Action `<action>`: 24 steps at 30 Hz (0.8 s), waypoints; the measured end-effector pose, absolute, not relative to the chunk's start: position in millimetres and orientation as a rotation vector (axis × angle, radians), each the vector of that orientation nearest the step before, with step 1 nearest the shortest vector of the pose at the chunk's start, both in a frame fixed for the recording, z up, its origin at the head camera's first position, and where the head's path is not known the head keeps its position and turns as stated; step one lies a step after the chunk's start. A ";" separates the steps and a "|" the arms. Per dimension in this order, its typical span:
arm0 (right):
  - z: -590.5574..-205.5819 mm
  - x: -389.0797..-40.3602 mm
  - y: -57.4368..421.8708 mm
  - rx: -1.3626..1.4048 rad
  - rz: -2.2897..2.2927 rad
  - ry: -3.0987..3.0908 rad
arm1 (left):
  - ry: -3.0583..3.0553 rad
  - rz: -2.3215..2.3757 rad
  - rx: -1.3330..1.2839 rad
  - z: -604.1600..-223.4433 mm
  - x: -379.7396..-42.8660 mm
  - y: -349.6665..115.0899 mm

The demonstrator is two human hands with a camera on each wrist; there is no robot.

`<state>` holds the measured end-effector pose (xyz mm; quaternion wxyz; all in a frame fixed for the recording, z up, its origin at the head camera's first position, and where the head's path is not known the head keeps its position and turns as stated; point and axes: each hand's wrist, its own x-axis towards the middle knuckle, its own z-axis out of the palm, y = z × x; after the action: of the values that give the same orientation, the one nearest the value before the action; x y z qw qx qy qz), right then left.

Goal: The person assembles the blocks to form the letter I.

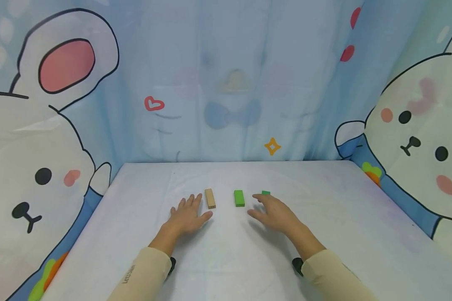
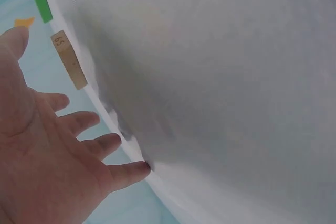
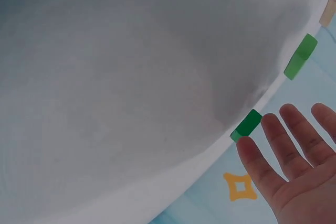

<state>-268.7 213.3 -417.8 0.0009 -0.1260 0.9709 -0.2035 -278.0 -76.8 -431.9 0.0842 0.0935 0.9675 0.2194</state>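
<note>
A plain wooden block [image 1: 210,198] lies on the white table, just right of my left hand [image 1: 188,215]. Its end carries a printed number, seen on the block [image 2: 68,59] in the left wrist view. The left fingers are spread and hold nothing. Toward the middle lies a light green block [image 1: 239,198]. Farther right, a darker green block [image 1: 265,192] is mostly hidden in the head view behind my right hand [image 1: 273,213]. In the right wrist view, that darker block [image 3: 247,124] shows by the fingertips. The right fingers are extended, with nothing gripped.
The table [image 1: 226,259] is covered in white cloth, its far edge meeting a blue curtain [image 1: 301,83] printed with cartoon figures. Light sleeves [image 1: 147,271] cover both forearms, and a dark band [image 1: 297,266] sits at the right wrist.
</note>
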 end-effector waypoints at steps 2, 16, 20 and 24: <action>-419.7 -270.5 211.1 -0.385 -0.664 3.030 | 2.887 0.643 0.271 -433.4 -278.5 -76.9; -425.2 -283.0 200.6 -0.315 -0.684 2.972 | 2.899 0.598 0.262 -437.3 -285.9 -80.9; -424.1 -287.7 197.0 -0.295 -0.658 2.962 | 2.893 0.619 0.256 -436.4 -288.9 -79.9; -424.1 -292.0 195.4 -0.267 -0.628 2.963 | 2.888 0.648 0.246 -435.1 -292.3 -77.7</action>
<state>-292.0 195.4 -424.1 0.0507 -0.0878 0.9732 -0.2063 -292.3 -77.7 -435.1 0.0859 0.0826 0.9688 0.2173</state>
